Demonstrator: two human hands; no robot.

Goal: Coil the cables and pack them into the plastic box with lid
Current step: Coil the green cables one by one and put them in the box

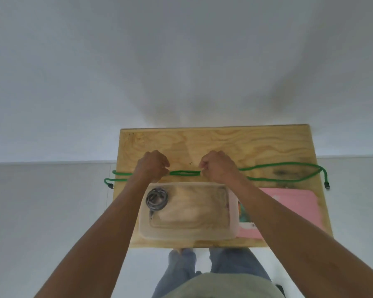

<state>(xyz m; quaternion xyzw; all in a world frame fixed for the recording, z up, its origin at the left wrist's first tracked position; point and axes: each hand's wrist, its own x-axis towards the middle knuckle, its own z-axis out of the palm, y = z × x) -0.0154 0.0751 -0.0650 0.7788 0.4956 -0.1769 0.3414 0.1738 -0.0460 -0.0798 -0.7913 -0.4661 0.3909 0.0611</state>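
Observation:
A long green braided cable [185, 173] lies doubled across the wooden table [224, 143], its ends hanging off the left and right edges. My left hand [152, 165] and my right hand [218, 166] each pinch the doubled strands, with a short stretch pulled taut between them. Just in front of my hands stands the clear plastic box [232, 211], open, with a coiled grey cable [157, 198] in its far left corner. The pink lid [297, 204] lies flat to the right of the box, partly under my right forearm.
The table is small and stands against a white wall. A black plug [326, 185] dangles over the right edge and another [110, 186] over the left. A colourful label [243, 211] shows between box and lid. My legs stand below the near edge.

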